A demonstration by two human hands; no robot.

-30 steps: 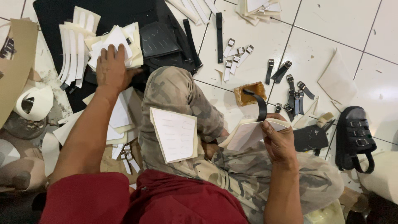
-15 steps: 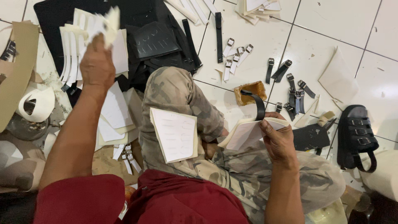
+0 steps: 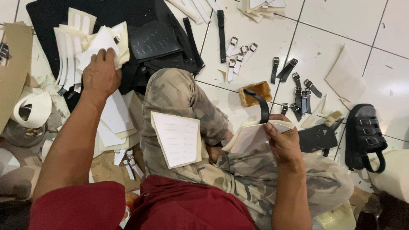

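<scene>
Floor of white tiles, littered with cut parts; we sit cross-legged on it. Our left hand grips a white cut piece atop a pale stack, a black sheet beneath it. Our right hand grasps a cream panel and a black strap over our knee. Beyond that hand lie buckled straps; to its right, a black sandal.

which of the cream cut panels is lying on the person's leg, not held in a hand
The flat cream panel resting alone on the camouflage-trousered thigh. The left hand grips the floor pile's sheets; the right hand holds another.
</scene>
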